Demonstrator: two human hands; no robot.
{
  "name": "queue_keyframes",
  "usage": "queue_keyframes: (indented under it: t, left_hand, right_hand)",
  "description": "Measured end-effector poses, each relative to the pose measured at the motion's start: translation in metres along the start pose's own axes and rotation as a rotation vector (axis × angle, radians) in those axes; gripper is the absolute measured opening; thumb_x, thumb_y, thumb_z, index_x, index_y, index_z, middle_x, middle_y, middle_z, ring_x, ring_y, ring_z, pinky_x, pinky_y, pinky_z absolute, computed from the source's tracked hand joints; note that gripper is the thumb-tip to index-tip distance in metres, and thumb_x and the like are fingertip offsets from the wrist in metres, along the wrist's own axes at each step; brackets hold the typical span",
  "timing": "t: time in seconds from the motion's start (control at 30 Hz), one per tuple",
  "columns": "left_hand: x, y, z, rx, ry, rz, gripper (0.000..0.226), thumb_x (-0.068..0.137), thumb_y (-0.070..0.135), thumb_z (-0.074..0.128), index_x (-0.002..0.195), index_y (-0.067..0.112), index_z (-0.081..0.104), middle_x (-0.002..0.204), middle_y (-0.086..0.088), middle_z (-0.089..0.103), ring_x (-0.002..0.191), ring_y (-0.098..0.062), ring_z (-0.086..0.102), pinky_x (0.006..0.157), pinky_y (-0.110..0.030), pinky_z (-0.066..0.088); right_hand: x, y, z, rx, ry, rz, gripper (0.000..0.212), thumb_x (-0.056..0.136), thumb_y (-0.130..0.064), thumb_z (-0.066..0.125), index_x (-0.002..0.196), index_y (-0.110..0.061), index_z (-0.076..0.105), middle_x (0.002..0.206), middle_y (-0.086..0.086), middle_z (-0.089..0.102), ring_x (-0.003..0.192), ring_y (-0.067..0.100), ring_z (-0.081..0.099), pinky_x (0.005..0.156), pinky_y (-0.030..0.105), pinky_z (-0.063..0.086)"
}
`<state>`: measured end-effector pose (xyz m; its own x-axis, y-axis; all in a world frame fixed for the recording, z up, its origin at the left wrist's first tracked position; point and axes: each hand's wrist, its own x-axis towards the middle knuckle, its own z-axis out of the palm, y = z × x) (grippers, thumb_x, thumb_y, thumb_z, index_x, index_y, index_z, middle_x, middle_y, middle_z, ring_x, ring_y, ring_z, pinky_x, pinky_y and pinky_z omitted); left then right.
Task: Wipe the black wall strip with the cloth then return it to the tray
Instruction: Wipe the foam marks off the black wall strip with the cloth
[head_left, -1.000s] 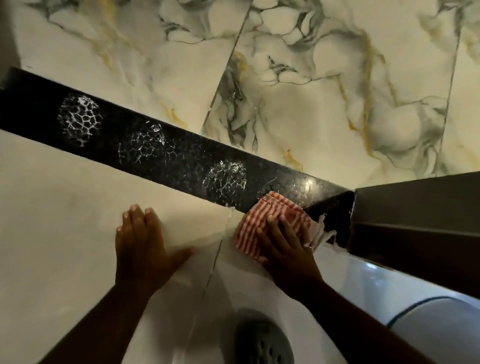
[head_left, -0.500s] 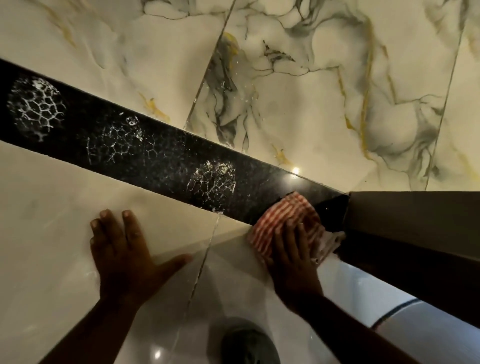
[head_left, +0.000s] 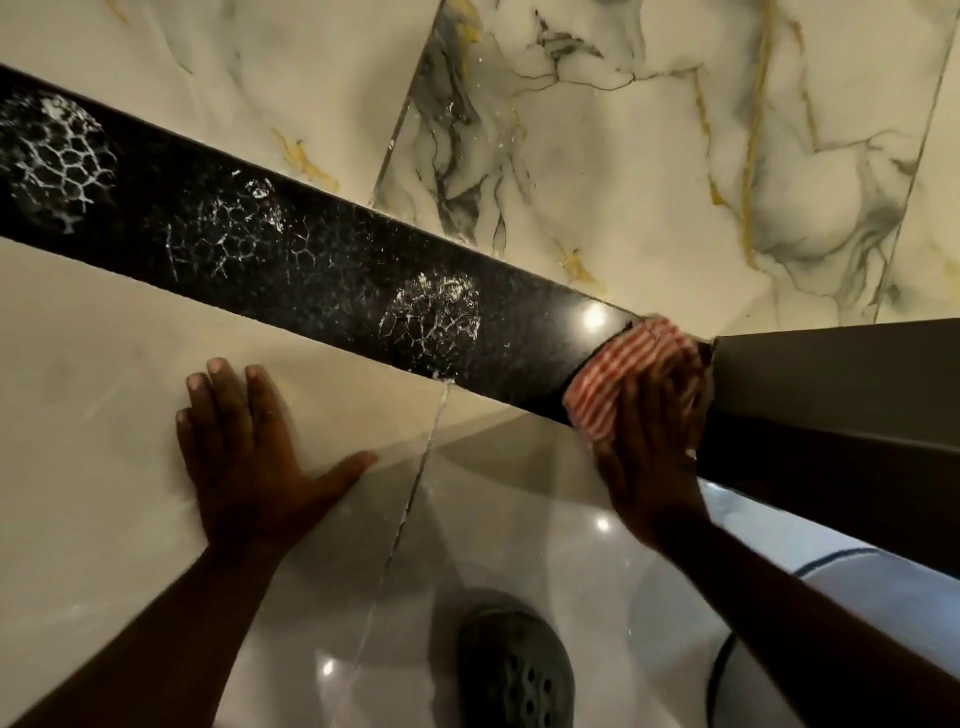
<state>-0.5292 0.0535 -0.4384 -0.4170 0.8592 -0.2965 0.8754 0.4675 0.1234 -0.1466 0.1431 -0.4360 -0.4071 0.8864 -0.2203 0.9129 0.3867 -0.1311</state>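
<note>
Head view is showing three white foam patches (head_left: 431, 322) drying along the black wall strip (head_left: 322, 265), all left of the cloth. Below it, the left hand (head_left: 249, 452) is lying open and flat on the pale tile, bracing. At the strip's right end, the right hand (head_left: 649, 447) is pressing the red-striped cloth (head_left: 618, 369) flat against the black stone — fingers spread, not clenched. Wiping well probably means sweeping leftward with firm, even pressure. No tray is showing.

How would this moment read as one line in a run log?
stage: wiping | right hand: presses cloth on black strip | left hand: flat on wall | foam patches: three unwiped
</note>
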Motion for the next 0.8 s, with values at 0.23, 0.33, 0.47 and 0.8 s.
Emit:
queue_keyframes:
  t: [0.23,0.33,0.47,0.8]
  left_hand:
    - [0.002,-0.004,0.000,-0.018,0.022,-0.015,0.126,0.072,0.091,0.035,0.159,0.003,0.013,0.167,-0.027,0.008,0.155,-0.043,0.004,0.123,-0.059,0.006]
    - [0.000,-0.004,0.002,-0.009,0.015,-0.008,0.126,0.072,0.091,0.033,0.159,0.003,0.013,0.167,-0.026,0.007,0.155,-0.042,0.004,0.123,-0.058,0.005]
    - [0.002,-0.003,0.004,0.019,0.028,-0.003,0.127,0.073,0.094,0.029,0.160,0.003,0.013,0.167,-0.026,0.007,0.155,-0.042,0.005,0.124,-0.057,0.004]
    - [0.012,-0.004,0.004,0.040,0.084,0.030,0.123,0.075,0.089,0.033,0.159,0.001,0.015,0.167,-0.026,0.009,0.155,-0.042,0.007,0.124,-0.058,0.004]
  right_hand:
    - [-0.018,-0.086,0.020,-0.004,-0.121,-0.173,0.063,0.105,-0.052,0.017,0.157,-0.016,0.011,0.167,0.007,-0.008,0.152,0.034,-0.005,0.121,0.045,-0.016]
    - [-0.005,-0.071,0.015,0.005,-0.070,-0.202,0.061,0.105,-0.053,0.021,0.156,-0.021,0.017,0.168,0.002,-0.003,0.153,0.032,0.001,0.122,0.052,-0.005]
    - [0.026,-0.062,0.004,-0.053,-0.022,-0.398,0.061,0.097,-0.047,0.046,0.149,-0.016,0.035,0.159,0.018,0.023,0.147,0.044,0.021,0.113,0.071,0.013]
    - [0.007,-0.102,0.018,-0.071,-0.133,-0.512,0.059,0.100,-0.045,0.032,0.150,-0.014,0.033,0.156,0.015,0.034,0.148,0.041,0.018,0.118,0.063,0.009]
